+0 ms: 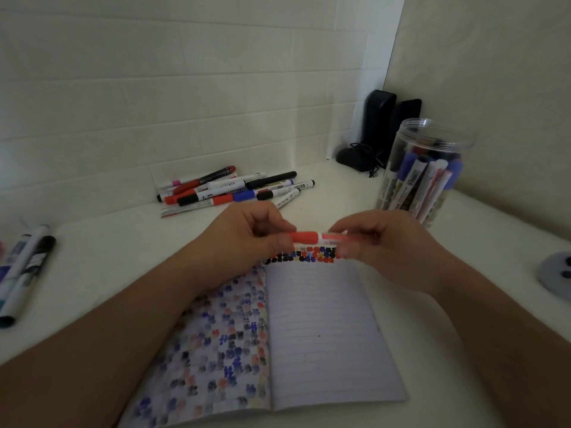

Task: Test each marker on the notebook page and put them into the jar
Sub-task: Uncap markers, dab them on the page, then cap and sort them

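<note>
Above the top edge of the open notebook point(321, 332), both hands hold a red marker point(312, 237) level. My left hand point(247, 233) pinches its red cap end. My right hand point(386, 242) grips the white barrel and is blurred. The notebook's right page carries a row of coloured test marks along the top; the left page is covered with faded marks. A clear plastic jar point(423, 171) stands open at the right and holds several markers. A pile of loose markers point(231, 188) lies at the back by the wall.
Two more markers point(24, 270) lie at the left edge of the white table. Dark speakers point(389, 125) and a cable sit in the back corner behind the jar. A grey round object point(556, 273) rests at the far right.
</note>
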`<control>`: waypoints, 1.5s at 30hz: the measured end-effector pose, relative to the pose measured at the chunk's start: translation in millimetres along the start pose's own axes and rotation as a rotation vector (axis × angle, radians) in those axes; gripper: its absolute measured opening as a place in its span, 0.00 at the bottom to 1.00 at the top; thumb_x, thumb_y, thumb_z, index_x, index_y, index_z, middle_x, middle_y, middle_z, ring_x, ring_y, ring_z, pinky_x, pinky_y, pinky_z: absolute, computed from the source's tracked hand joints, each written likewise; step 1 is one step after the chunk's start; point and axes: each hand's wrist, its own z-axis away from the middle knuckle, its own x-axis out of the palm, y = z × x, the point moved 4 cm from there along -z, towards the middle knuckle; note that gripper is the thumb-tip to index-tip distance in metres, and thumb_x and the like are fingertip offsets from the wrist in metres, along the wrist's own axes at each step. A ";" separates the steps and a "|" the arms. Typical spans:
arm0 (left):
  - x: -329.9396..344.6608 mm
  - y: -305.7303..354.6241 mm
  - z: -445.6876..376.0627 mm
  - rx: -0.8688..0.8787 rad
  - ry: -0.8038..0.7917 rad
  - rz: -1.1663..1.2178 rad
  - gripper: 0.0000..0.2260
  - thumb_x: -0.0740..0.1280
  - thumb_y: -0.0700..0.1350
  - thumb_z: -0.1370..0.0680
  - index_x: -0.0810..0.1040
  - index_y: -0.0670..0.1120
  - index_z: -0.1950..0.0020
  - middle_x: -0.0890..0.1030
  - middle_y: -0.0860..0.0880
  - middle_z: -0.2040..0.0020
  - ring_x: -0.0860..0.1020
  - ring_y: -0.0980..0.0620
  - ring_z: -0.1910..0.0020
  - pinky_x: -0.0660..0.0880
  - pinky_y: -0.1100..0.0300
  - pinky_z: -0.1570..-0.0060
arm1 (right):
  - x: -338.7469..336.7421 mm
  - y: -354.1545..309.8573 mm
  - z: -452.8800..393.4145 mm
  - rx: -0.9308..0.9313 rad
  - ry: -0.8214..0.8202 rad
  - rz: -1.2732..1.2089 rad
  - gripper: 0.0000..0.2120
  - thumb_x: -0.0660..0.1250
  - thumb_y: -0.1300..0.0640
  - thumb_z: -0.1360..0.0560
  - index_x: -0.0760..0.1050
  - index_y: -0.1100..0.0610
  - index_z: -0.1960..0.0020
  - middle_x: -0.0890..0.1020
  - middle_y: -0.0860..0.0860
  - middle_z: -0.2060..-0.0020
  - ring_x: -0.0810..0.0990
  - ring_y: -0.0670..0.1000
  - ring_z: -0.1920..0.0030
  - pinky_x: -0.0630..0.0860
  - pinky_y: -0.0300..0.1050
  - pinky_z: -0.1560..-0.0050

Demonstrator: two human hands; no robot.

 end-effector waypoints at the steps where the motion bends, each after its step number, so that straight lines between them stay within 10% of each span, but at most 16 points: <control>1: 2.5 -1.0 0.0 0.001 -0.043 -0.051 0.06 0.75 0.46 0.29 0.82 0.50 0.54 0.87 0.53 0.55 0.85 0.55 0.54 0.81 0.61 0.50 | 4.7 -4.1 0.1 -0.063 -0.043 0.134 0.12 0.69 0.40 0.24 0.84 0.42 0.45 0.84 0.40 0.60 0.82 0.42 0.57 0.75 0.34 0.56; 11: -0.1 -0.6 2.2 0.012 -0.109 -0.130 0.08 0.77 0.51 0.36 0.83 0.50 0.61 0.86 0.45 0.57 0.84 0.42 0.54 0.82 0.44 0.48 | 23.3 -18.8 -0.3 -0.311 -0.040 0.334 0.18 0.63 0.35 0.21 0.84 0.44 0.43 0.85 0.39 0.60 0.80 0.42 0.63 0.79 0.46 0.62; 23: 1.3 10.9 -0.3 0.107 0.070 -0.061 0.04 0.74 0.48 0.26 0.84 0.52 0.53 0.86 0.55 0.59 0.84 0.58 0.59 0.79 0.65 0.57 | 26.5 -28.2 1.7 -0.157 -0.011 0.326 0.16 0.56 0.38 0.15 0.79 0.42 0.47 0.79 0.42 0.65 0.76 0.45 0.62 0.76 0.51 0.58; 28: 1.6 7.7 -0.4 0.090 0.078 -0.047 0.10 0.66 0.50 0.18 0.78 0.57 0.37 0.86 0.59 0.53 0.83 0.60 0.51 0.78 0.63 0.49 | 15.3 -45.2 2.8 -0.048 0.000 0.439 0.21 0.57 0.46 0.15 0.62 0.38 0.22 0.81 0.44 0.50 0.77 0.44 0.51 0.76 0.45 0.47; 32: -1.4 -1.3 0.8 0.069 0.049 -0.156 0.13 0.63 0.56 0.18 0.74 0.63 0.34 0.85 0.62 0.51 0.82 0.63 0.50 0.77 0.63 0.49 | -36.0 -61.6 5.7 0.014 0.262 0.210 0.33 0.61 0.52 0.15 0.45 0.32 0.20 0.84 0.48 0.47 0.84 0.47 0.51 0.81 0.46 0.50; 38: 2.4 -2.9 3.5 0.072 0.022 -0.164 0.16 0.60 0.62 0.22 0.74 0.63 0.35 0.85 0.60 0.53 0.81 0.65 0.54 0.73 0.69 0.53 | -149.9 -70.5 -2.4 -0.056 0.816 0.104 0.26 0.62 0.57 0.15 0.57 0.41 0.22 0.86 0.49 0.53 0.84 0.46 0.61 0.82 0.44 0.58; 45: 1.5 -8.4 2.2 0.073 0.020 -0.173 0.16 0.57 0.63 0.21 0.75 0.64 0.37 0.85 0.62 0.54 0.83 0.61 0.54 0.76 0.66 0.52 | -171.1 -41.6 -17.0 0.096 0.735 0.223 0.23 0.63 0.55 0.15 0.60 0.42 0.24 0.86 0.49 0.50 0.86 0.48 0.57 0.84 0.47 0.54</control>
